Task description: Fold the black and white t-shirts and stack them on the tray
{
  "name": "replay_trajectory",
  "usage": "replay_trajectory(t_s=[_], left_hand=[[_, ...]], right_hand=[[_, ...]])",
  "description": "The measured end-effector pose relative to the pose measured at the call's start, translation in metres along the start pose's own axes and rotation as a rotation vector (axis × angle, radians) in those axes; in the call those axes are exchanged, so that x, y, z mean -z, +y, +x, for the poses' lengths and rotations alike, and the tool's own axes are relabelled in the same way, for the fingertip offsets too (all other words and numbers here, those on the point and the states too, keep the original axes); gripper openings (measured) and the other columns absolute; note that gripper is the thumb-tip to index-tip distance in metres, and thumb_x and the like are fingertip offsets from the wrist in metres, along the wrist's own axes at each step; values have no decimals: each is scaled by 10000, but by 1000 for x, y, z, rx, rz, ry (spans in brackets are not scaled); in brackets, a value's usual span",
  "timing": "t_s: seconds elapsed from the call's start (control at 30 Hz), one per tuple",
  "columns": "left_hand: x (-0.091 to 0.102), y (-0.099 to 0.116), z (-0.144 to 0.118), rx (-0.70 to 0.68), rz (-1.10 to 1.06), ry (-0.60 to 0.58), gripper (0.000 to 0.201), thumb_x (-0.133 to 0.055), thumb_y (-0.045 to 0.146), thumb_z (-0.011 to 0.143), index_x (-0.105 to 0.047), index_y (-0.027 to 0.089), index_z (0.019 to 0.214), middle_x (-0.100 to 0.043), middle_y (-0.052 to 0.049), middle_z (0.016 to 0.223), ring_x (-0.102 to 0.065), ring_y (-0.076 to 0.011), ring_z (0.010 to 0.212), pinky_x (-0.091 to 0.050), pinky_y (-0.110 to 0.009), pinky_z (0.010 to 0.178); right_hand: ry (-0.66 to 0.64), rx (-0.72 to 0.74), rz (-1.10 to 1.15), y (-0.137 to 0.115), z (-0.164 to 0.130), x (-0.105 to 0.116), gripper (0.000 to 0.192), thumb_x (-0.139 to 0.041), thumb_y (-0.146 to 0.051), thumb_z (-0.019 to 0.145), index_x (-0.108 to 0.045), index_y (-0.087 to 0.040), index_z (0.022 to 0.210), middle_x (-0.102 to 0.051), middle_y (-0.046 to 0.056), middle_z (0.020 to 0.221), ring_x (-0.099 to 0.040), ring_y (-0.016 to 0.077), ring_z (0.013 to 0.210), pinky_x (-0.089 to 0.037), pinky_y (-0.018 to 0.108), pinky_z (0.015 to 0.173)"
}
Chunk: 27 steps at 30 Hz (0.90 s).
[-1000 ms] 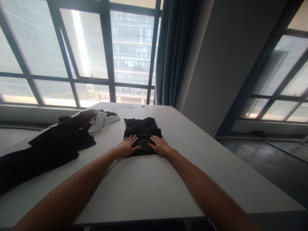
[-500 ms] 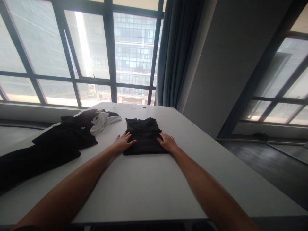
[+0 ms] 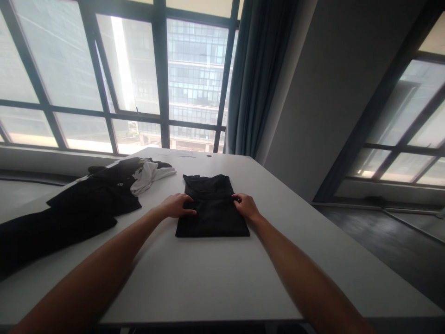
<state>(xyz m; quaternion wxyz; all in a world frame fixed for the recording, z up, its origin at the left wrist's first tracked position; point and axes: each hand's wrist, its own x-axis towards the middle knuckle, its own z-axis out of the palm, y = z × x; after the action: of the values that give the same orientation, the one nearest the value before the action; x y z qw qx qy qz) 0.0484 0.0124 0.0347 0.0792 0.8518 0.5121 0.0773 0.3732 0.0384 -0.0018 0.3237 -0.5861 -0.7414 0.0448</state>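
A folded black shirt (image 3: 212, 218) lies flat on the white table in front of me, its neckline at the far end. At its left edge, my left hand (image 3: 178, 205) has its fingers curled on the cloth and its thumb on top. Opposite, my right hand (image 3: 245, 205) pinches the right edge between thumb and fingers. The tips of some fingers are hidden by the cloth and the hands.
Left on the white table (image 3: 208, 283) lies a heap of dark clothes (image 3: 97, 190) with a white garment (image 3: 149, 175) at its far end. Windows (image 3: 196, 74) and a blue-grey curtain (image 3: 253, 79) stand beyond the table; a grey wall (image 3: 320, 93) is at right.
The folded black shirt has moved toward me and its near edge is closer. My hands, flat on its sides before, have curled their fingers onto the edges.
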Motion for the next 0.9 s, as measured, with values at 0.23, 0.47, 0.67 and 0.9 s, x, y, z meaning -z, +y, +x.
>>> replay_trajectory(t_s=[0.23, 0.47, 0.67, 0.9], left_hand=[[7, -23, -2, -148, -234, -146, 586, -746, 407, 722, -627, 314, 1288, -482, -32, 1490, -461, -294, 1336, -362, -408, 1108], [14, -32, -7, -149, -375, -391, 714, -808, 169, 605, -642, 400, 1260, -303, 22, 1589, -287, -314, 1450, -282, -463, 1154], [-12, -35, 4, -207, -418, -189, 548, -740, 203, 663, -702, 321, 1197, -389, -16, 1546, -341, -295, 1429, -256, -439, 1176], [-25, -26, 11, -184, -550, 153, 318, -577, 254, 728, -763, 200, 980, -746, -74, 1080, -670, -274, 1018, -499, -388, 950]], right_hand=[[-103, 7, -71, 15, 4, 0, 460, -531, -46, 790, -699, -204, 1188, -667, 69, 1232, -620, 206, 1123, -447, 300, 1019], [-361, 47, 12, 32, 0, 22, 479, -655, -59, 737, -718, -226, 1181, -568, 89, 1376, -539, 256, 1261, -384, 360, 1108], [-604, 47, 109, 23, -7, 44, 695, -823, -131, 583, -683, -299, 1243, -407, 69, 1517, -416, 330, 1372, -387, 424, 1115], [-259, 164, 58, 0, -8, 39, 226, -617, -55, 713, -751, -204, 819, -592, 80, 1339, -494, 277, 1283, -339, 453, 1120]])
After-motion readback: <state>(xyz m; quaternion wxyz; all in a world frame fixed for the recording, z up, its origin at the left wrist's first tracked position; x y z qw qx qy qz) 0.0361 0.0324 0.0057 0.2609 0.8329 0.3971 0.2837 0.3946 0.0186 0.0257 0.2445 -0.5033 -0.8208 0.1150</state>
